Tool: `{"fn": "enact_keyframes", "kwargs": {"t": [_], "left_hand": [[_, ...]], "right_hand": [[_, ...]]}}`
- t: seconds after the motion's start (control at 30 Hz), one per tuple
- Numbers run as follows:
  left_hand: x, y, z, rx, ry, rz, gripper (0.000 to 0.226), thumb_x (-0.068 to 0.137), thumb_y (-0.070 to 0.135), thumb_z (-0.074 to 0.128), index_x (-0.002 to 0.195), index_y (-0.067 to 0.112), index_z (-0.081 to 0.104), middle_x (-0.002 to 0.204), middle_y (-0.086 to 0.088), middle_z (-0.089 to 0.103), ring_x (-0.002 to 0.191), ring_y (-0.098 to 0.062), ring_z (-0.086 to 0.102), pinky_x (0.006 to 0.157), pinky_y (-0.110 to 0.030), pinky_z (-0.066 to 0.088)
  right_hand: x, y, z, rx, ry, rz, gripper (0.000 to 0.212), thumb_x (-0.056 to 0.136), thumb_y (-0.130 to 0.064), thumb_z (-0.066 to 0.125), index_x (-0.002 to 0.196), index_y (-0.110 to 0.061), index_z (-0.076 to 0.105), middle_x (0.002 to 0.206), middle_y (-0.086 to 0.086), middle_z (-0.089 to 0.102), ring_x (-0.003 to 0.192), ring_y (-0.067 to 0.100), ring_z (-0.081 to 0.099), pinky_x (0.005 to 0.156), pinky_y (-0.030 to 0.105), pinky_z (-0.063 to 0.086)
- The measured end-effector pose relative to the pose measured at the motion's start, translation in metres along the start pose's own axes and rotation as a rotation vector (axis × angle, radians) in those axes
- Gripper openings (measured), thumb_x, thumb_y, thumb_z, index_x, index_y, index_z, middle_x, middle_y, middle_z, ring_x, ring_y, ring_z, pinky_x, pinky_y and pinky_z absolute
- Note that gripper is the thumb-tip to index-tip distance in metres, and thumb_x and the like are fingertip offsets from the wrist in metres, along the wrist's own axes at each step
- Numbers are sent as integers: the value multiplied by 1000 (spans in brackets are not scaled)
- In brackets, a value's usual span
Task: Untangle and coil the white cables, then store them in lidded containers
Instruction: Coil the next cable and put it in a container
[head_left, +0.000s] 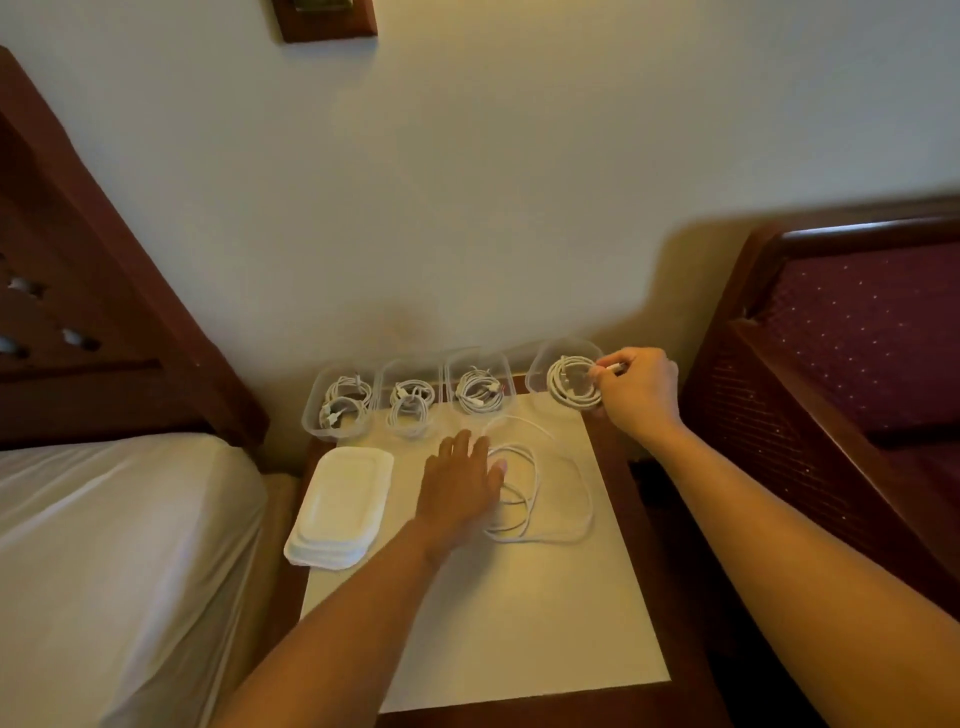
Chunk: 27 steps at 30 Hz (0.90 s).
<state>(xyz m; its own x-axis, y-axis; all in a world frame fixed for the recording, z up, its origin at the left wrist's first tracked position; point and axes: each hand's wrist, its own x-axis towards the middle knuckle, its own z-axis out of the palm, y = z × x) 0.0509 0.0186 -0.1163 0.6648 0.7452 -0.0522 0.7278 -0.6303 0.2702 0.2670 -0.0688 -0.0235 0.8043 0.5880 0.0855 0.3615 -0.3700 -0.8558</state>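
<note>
Several clear plastic containers stand in a row along the wall. The left three (340, 402), (413, 405), (479, 389) each hold a coiled white cable. My right hand (636, 387) pinches a coiled white cable (570, 387) over the rightmost container (540, 366). My left hand (460, 486) lies flat, fingers straight, on the table at the left edge of a loose white cable (540, 493) that sprawls in wide loops. A stack of white lids (340, 506) sits to the left of that hand.
The work surface is a small wooden bedside table (610, 441) covered by a cream mat (493, 623). A bed with a white sheet (114, 545) adjoins on the left. A dark wooden chair with maroon upholstery (857, 332) stands on the right.
</note>
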Motion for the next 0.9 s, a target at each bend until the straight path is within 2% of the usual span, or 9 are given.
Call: {"fn": "enact_keyframes", "kwargs": {"t": [0.13, 0.2, 0.33, 0.43, 0.53, 0.63, 0.7, 0.77, 0.9], "left_hand": [[8, -9, 43, 29, -47, -19, 71, 106, 57, 23, 165, 21, 6, 173, -12, -2, 159, -33, -1, 127, -54, 11], [6, -13, 56, 27, -44, -8, 75, 104, 63, 16, 165, 24, -4, 172, -8, -14, 159, -30, -11, 128, -54, 2], [6, -17, 62, 56, 6, 4, 78, 101, 67, 11, 165, 26, 0, 173, -5, -11, 159, -27, -11, 127, -53, 0], [7, -18, 62, 53, 32, 17, 76, 101, 67, 14, 165, 27, 4, 173, -5, -8, 159, -27, -10, 127, -54, 0], [7, -19, 63, 62, 23, 18, 75, 102, 67, 15, 165, 28, 3, 173, -4, -9, 159, -26, -11, 127, -53, -1], [7, -18, 62, 75, 26, 19, 76, 101, 67, 14, 165, 27, 3, 173, -5, -9, 159, -26, -11, 127, -53, -3], [7, -19, 62, 70, 28, 17, 76, 101, 67, 14, 165, 28, 3, 173, -5, -9, 159, -26, -11, 127, -52, -4], [8, -19, 63, 72, 29, 18, 77, 101, 67, 13, 165, 28, 4, 173, -5, -9, 159, -26, -11, 127, -52, -4], [8, -19, 63, 68, 26, 12, 77, 100, 68, 12, 165, 28, 5, 173, -4, -9, 159, -25, -12, 127, -53, -2]], "right_hand": [[68, 14, 27, -108, -7, 39, 5, 93, -12, 75, 94, -8, 78, 89, 10, 72, 71, 22, 72, 64, 40, 66], [93, 21, 44, -205, -39, 28, 6, 93, -10, 74, 94, -5, 77, 88, 9, 70, 73, 20, 70, 69, 38, 65], [126, 30, 70, -403, -120, -9, 6, 89, -5, 74, 85, -1, 75, 79, 12, 69, 70, 23, 69, 69, 45, 64], [135, 37, 86, -513, -205, -36, 15, 81, -13, 84, 84, -4, 72, 85, 15, 71, 75, 30, 71, 70, 46, 64], [136, 43, 96, -632, -246, -85, 15, 84, -17, 82, 92, -8, 72, 90, 12, 71, 81, 31, 71, 73, 45, 64], [135, 49, 103, -801, -212, -183, 12, 91, -18, 72, 100, -12, 75, 95, 10, 72, 87, 31, 69, 72, 38, 59], [131, 52, 105, -903, -191, -246, 15, 94, -18, 67, 107, -14, 74, 103, 11, 73, 96, 32, 69, 78, 39, 56], [128, 55, 105, -937, -180, -285, 19, 94, -15, 65, 111, -15, 73, 108, 11, 72, 100, 32, 68, 84, 41, 55], [127, 55, 103, -941, -198, -319, 21, 94, -15, 64, 112, -15, 74, 109, 12, 71, 100, 34, 67, 84, 41, 54]]}}
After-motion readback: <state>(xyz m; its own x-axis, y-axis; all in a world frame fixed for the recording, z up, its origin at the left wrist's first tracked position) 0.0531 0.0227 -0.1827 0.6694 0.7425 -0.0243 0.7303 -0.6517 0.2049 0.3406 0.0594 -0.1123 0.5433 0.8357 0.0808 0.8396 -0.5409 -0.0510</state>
